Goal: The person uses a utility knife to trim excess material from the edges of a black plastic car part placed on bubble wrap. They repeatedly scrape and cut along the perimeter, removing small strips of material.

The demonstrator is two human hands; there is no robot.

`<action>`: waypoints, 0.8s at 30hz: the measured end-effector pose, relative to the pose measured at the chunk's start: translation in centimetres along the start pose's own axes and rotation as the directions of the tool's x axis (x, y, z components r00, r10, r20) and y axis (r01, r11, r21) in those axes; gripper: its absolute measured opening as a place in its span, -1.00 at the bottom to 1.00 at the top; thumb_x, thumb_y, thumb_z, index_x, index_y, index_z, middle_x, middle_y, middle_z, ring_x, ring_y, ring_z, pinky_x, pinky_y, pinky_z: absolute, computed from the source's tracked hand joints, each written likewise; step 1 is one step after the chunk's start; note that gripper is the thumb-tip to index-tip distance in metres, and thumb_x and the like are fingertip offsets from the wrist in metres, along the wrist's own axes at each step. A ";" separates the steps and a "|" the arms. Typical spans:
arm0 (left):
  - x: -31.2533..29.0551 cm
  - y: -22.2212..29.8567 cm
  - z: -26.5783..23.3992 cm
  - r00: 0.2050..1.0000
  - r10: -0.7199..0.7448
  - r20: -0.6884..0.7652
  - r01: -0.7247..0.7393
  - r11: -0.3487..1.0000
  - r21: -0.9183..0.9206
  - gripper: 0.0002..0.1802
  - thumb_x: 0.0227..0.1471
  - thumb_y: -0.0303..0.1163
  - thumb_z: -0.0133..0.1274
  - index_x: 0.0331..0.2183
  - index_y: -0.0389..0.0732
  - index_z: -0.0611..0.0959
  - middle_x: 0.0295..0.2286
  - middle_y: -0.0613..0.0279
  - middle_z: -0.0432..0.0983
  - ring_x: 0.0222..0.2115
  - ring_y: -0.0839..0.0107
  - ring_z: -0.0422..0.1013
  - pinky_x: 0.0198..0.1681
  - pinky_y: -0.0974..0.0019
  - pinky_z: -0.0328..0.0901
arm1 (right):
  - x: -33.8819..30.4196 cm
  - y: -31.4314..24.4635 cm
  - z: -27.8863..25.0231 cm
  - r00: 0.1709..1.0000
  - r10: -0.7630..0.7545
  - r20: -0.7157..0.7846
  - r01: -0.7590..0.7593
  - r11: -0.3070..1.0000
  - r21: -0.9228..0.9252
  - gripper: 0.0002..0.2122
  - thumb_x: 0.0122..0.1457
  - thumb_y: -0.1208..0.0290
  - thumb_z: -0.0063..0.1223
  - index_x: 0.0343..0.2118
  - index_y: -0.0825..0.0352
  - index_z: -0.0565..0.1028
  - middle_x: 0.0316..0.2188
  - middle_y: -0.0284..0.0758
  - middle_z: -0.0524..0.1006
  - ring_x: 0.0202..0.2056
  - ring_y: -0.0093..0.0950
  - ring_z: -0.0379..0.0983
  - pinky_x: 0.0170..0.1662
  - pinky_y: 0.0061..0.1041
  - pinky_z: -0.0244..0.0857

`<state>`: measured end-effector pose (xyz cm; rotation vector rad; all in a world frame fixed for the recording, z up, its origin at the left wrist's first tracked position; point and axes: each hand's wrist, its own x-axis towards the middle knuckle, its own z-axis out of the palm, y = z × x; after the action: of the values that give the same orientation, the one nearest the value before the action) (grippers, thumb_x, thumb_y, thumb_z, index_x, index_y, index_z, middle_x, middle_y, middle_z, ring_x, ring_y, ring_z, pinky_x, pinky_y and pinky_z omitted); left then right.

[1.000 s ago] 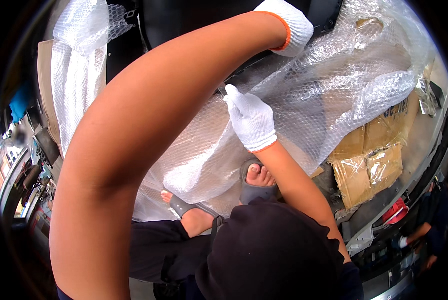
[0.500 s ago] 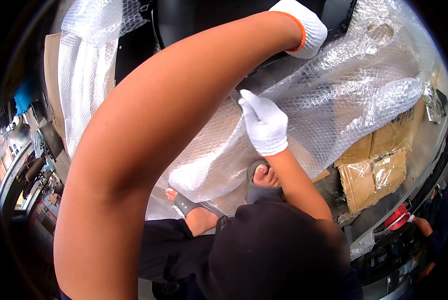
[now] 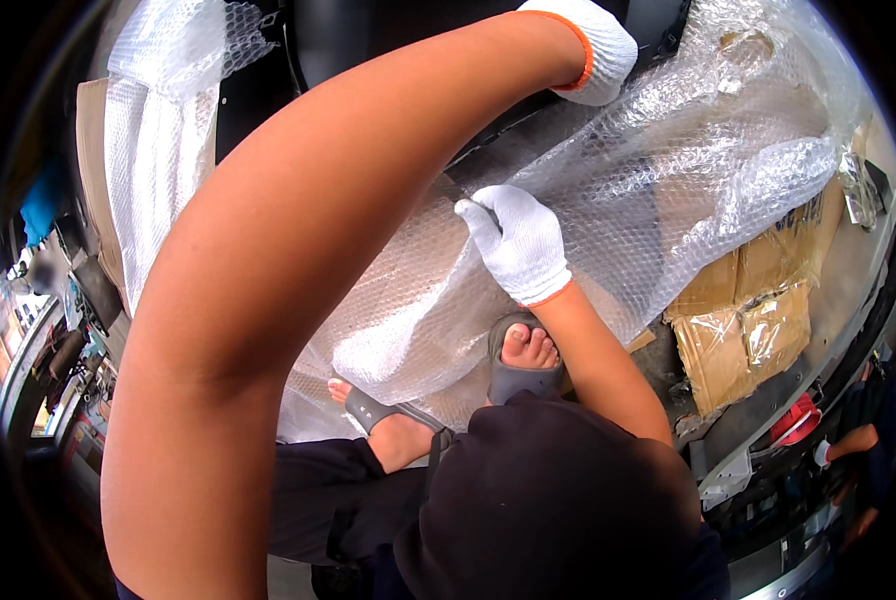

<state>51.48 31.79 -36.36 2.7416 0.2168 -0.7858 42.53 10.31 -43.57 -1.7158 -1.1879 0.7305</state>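
My left hand (image 3: 600,55), in a white knit glove with an orange cuff, reaches across to the edge of a large glossy black panel (image 3: 388,35). Its fingers are out of sight, so I cannot tell how they are set. Nearer to me, my right hand (image 3: 518,240), gloved alike, is closed with thumb and forefinger drawn together in a pinch. Whatever may be between those fingertips is too small to make out. Under and around it spreads clear bubble wrap (image 3: 618,220), crumpled and shiny toward the right.
Brown cardboard (image 3: 743,345) with clear tape lies at the right. More bubble wrap (image 3: 158,150) hangs over cardboard at the left. My sandalled feet (image 3: 523,360) are beside the wrap. At the right rim, another person's arm (image 3: 853,442) shows near a red item (image 3: 796,420).
The view has shifted slightly, so most things sit a little to the left. My right hand's forefinger and thumb have curled closer together. My left hand remains at the black panel.
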 end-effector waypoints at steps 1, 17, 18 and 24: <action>0.1 0.0 0.0 1.000 -0.001 -0.004 0.001 1.000 -0.001 -0.62 0.05 -0.32 -0.03 -0.20 -0.20 0.80 -0.20 -0.03 0.70 -0.15 0.08 0.63 -0.13 0.07 0.48 | 0.0 -0.2 -0.1 0.999 0.037 -0.007 -0.037 0.999 -0.010 -0.83 0.24 0.22 0.20 -0.29 0.19 0.52 -0.53 -0.21 0.51 -0.48 -0.11 0.50 -0.41 -0.20 0.40; 0.2 0.1 0.0 1.000 -0.015 0.021 0.015 1.000 0.021 -0.63 0.07 -0.31 -0.04 -0.22 -0.20 0.80 -0.21 -0.03 0.70 -0.17 0.06 0.63 -0.14 0.07 0.48 | 0.3 -0.4 0.0 0.996 0.047 -0.074 -0.041 0.996 0.078 -0.73 0.21 0.42 0.27 -0.04 0.33 0.60 -0.31 -0.09 0.65 -0.35 -0.19 0.64 -0.28 -0.35 0.50; 0.2 0.2 0.0 1.000 -0.017 0.021 0.017 1.000 0.021 -0.63 0.07 -0.31 -0.04 -0.22 -0.20 0.80 -0.21 -0.03 0.70 -0.17 0.07 0.63 -0.14 0.07 0.48 | 0.3 -0.5 -0.1 0.997 0.046 -0.064 -0.041 0.996 0.076 -0.73 0.20 0.42 0.27 -0.04 0.32 0.61 -0.31 -0.09 0.65 -0.35 -0.19 0.64 -0.27 -0.36 0.50; 0.4 0.3 -0.2 0.999 -0.016 0.029 0.015 0.999 0.031 -0.64 0.06 -0.32 -0.02 -0.23 -0.21 0.80 -0.22 -0.04 0.70 -0.17 0.07 0.63 -0.14 0.07 0.48 | -0.3 -2.5 0.3 0.994 0.072 0.079 -0.077 0.995 0.070 -0.75 0.19 0.42 0.27 -0.07 0.29 0.62 -0.32 -0.10 0.65 -0.33 -0.16 0.63 -0.26 -0.31 0.51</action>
<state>51.94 31.56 -36.34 2.7582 0.2220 -0.8397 41.15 10.50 -41.48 -1.6917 -1.1391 0.8810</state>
